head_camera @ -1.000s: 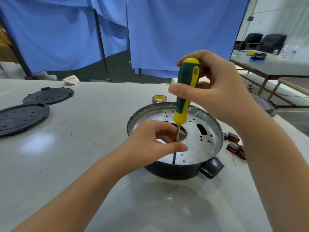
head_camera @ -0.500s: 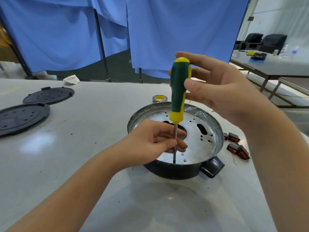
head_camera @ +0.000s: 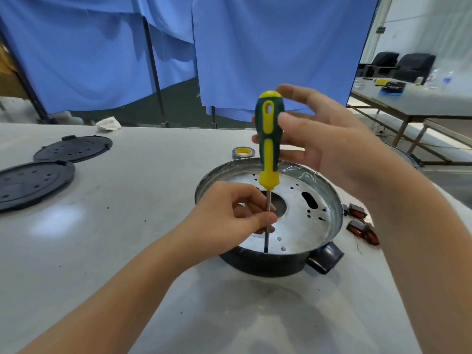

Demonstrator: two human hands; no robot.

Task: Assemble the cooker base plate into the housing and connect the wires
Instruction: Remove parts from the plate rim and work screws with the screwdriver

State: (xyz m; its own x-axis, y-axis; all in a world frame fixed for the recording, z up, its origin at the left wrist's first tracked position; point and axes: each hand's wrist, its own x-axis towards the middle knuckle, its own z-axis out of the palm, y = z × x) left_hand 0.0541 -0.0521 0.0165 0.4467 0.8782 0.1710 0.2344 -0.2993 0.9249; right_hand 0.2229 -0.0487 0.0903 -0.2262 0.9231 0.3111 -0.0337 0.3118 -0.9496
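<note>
Left hand: the left hand (head_camera: 231,213) reaches in from the lower left, forearm low over the counter (head_camera: 122,251), fingers curled, thumb and fingertips pinching the metal shaft of the screwdriver (head_camera: 268,149) partway down
Right hand: the right hand (head_camera: 324,144) comes in from the right, forearm sloping up from the lower right corner; thumb and fingers are mostly straight and spread, touching the handle from its right side and from behind, the index finger reaching over the yellow cap; the grip is loose, not a closed fist
Screwdriver: upright, green and yellow handle on top, thin shaft running straight down; its tip meets the base plate (head_camera: 293,208) near the front rim
Base plate: silver disc with a large centre hole, an oblong slot and many small holes, lying inside the housing (head_camera: 270,263)
Housing: round dark pot body with a shiny metal inner wall, standing on the counter in front of the person, a dark stub handle (head_camera: 325,258) at its front right
Beside the housing: small red and black parts (head_camera: 361,226) with thin wires just to the right; a tape roll (head_camera: 243,152) just behind
Far left of counter: two black perforated discs (head_camera: 35,182), edges touching
Background: blue curtains (head_camera: 268,47) hang behind the counter
</note>
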